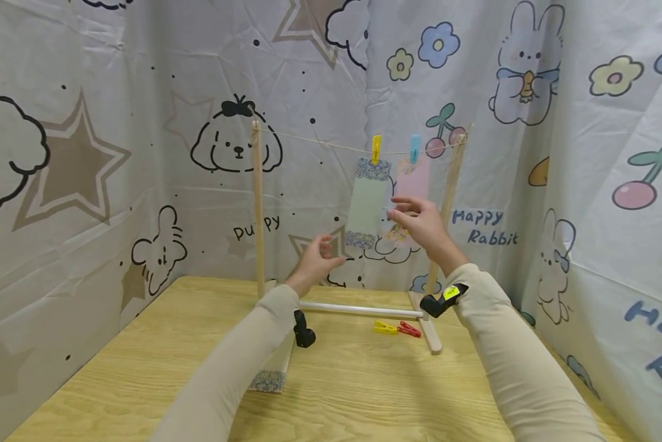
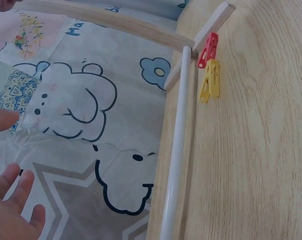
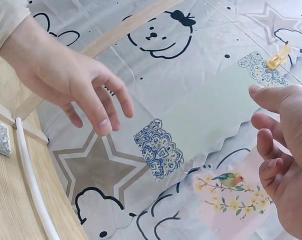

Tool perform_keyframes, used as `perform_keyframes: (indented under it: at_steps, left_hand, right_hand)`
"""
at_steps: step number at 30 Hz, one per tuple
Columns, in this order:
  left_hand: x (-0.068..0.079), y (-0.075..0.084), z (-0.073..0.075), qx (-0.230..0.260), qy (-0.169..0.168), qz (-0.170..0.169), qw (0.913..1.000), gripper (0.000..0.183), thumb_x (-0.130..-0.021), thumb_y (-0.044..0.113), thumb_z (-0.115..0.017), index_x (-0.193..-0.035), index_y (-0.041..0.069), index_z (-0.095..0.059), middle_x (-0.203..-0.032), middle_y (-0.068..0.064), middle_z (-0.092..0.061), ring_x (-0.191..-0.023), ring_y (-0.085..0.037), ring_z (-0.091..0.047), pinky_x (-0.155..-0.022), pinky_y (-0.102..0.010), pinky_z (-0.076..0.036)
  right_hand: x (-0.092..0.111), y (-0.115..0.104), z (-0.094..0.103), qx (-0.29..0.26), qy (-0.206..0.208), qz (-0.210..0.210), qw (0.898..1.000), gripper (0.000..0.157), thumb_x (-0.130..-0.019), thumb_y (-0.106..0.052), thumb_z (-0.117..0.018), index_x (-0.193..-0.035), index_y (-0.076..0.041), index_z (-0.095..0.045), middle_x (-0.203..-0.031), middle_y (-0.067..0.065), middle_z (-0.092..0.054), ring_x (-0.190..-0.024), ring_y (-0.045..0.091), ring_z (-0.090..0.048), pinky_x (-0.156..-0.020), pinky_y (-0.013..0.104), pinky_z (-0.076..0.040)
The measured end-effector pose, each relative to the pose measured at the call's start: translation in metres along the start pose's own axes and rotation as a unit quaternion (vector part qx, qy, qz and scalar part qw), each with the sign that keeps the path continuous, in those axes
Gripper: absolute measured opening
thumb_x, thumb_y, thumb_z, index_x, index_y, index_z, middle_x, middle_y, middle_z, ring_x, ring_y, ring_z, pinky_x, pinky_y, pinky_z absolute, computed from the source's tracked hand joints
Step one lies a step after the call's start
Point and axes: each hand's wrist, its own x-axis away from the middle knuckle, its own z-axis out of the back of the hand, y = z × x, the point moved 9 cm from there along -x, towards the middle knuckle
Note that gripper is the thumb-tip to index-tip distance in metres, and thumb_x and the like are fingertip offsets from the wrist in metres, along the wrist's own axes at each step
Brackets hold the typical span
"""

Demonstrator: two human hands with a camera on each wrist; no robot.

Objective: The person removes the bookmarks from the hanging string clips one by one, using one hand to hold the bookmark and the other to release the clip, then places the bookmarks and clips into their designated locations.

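Note:
A pale green card (image 1: pixel 368 202) with blue lace-patterned ends hangs from a string (image 1: pixel 319 143) by a yellow clothespin (image 1: pixel 376 149). Beside it, a blue clothespin (image 1: pixel 415 148) holds up a pink card (image 1: pixel 416 181) with a bird and blossoms. My right hand (image 1: pixel 421 228) is raised in front of the pink card, thumb and fingers apart, gripping nothing. Lower and to the left of the green card, my left hand (image 1: pixel 313 264) has loosely bent fingers and holds nothing. In the right wrist view, the green card (image 3: pixel 206 117) shows between the two hands.
The string runs between a left wooden post (image 1: pixel 259 209) and a right wooden post (image 1: pixel 453 178), joined low by a white bar (image 1: pixel 358 309). Yellow (image 1: pixel 384 328) and red (image 1: pixel 410 329) clothespins lie on the table. A lace-ended card (image 1: pixel 268 381) lies partly under my left arm.

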Motion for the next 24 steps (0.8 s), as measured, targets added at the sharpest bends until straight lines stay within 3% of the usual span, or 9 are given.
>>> perform_keyframes:
  at_steps: [15,20,24]
  left_hand:
    - [-0.004,-0.006,-0.005,0.025,0.031,-0.001,0.9992,0.06,-0.095,0.016,-0.078,-0.147,0.007,-0.049,-0.139,-0.016,-0.053,-0.131,-0.04,-0.051,-0.101,-0.049,-0.049]
    - [-0.005,-0.008,-0.003,0.055,0.027,0.01,0.9981,0.056,-0.097,0.017,-0.076,-0.145,0.008,-0.051,-0.142,-0.018,-0.052,-0.134,-0.038,-0.048,-0.104,-0.051,-0.046]
    - [-0.012,-0.004,-0.007,0.07,0.016,0.002,0.9974,0.056,-0.098,0.018,-0.075,-0.147,0.008,-0.05,-0.147,-0.021,-0.05,-0.138,-0.04,-0.045,-0.107,-0.052,-0.044]
  right_hand:
    - [-0.011,-0.01,-0.006,-0.01,-0.01,-0.01,1.0,0.046,-0.101,-0.024,-0.07,-0.142,-0.003,-0.06,-0.132,0.02,-0.061,-0.114,0.033,-0.06,-0.097,0.051,-0.05]
    - [-0.014,-0.01,-0.006,-0.02,-0.007,-0.008,1.0,0.045,-0.101,-0.024,-0.071,-0.14,-0.004,-0.062,-0.131,0.02,-0.061,-0.109,0.031,-0.06,-0.096,0.054,-0.049]
    - [-0.016,-0.014,0.001,-0.012,0.001,0.0,1.0,0.045,-0.101,-0.024,-0.07,-0.14,-0.003,-0.061,-0.133,0.02,-0.06,-0.111,0.03,-0.06,-0.096,0.05,-0.05]
